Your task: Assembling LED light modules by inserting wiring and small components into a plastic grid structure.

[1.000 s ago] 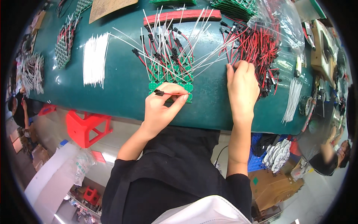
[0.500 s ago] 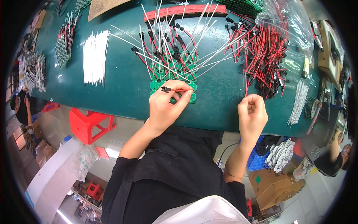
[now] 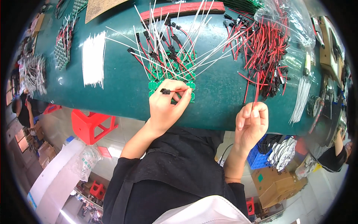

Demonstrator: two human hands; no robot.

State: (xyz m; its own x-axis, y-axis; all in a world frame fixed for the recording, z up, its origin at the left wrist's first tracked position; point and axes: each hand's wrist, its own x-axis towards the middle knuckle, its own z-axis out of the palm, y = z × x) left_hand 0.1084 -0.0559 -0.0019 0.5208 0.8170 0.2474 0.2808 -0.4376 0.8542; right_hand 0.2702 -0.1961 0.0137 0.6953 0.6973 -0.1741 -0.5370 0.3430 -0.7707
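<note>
My left hand (image 3: 166, 106) is closed in a pinch on a short red wire lead with a black connector (image 3: 165, 91). It rests over the near edge of a panel of green circuit boards (image 3: 153, 85). Red and black leads with black plugs and long thin white wires (image 3: 143, 52) stand up from the farther boards. Off to the right, my right hand (image 3: 253, 121) pinches the near end of a red and black wire lead (image 3: 257, 87). That lead stretches toward a big heap of similar leads (image 3: 266, 48).
White wires lie in a bundle (image 3: 94, 59) at left, and another bundle (image 3: 299, 100) lies far right. Behind the boards is a red bar (image 3: 182, 10). A clear plastic bag (image 3: 298, 26) partly covers the heap. A red stool (image 3: 91, 125) stands below the table's left edge.
My right hand has turned and its fingers now hold a lead that reaches up into the heap. My left hand stays at the boards with its lead. The whole view has shifted slightly.
</note>
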